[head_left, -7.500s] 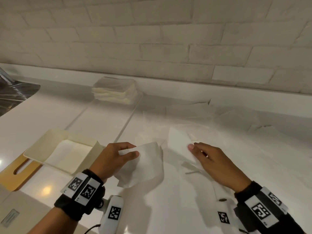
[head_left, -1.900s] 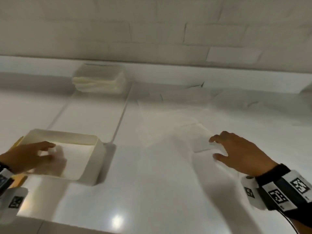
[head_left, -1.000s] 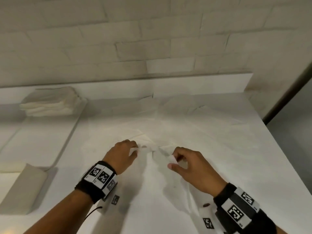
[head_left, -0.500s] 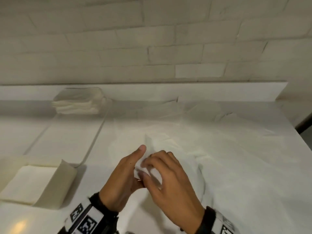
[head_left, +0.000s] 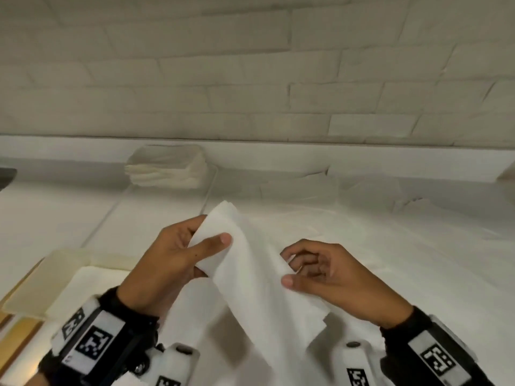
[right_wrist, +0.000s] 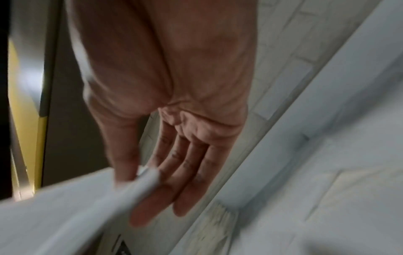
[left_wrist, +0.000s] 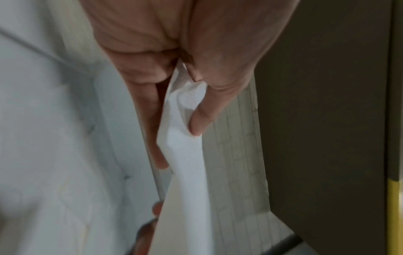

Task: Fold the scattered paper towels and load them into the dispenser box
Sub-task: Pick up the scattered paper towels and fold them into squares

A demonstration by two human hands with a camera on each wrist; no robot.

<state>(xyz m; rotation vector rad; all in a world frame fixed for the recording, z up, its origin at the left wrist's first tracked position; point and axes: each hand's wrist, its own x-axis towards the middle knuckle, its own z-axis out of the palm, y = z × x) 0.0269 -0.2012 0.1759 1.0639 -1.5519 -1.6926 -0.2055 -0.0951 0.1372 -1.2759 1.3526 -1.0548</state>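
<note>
I hold one white paper towel (head_left: 259,277) above the counter, hanging between both hands. My left hand (head_left: 206,243) pinches its upper left corner between thumb and fingers; the left wrist view shows the towel (left_wrist: 185,155) pressed between thumb and fingers. My right hand (head_left: 287,271) pinches the towel's right edge with thumb over curled fingers; the right wrist view is blurred and shows the towel's edge (right_wrist: 139,186) between thumb and fingers. The cream dispenser box (head_left: 67,260) lies open at lower left with folded towels (head_left: 92,288) inside. Several loose towels (head_left: 348,218) lie spread on the counter beyond.
A stack of folded towels (head_left: 167,174) sits at the back against the tiled wall (head_left: 250,79). A wooden board (head_left: 16,338) pokes out under the box at the left edge. A sink's dark corner (head_left: 7,175) shows at far left.
Both hands lifted a towel off the counter and drew apart, spreading it between them. Earlier the left hand put a folded towel into the box and came back.
</note>
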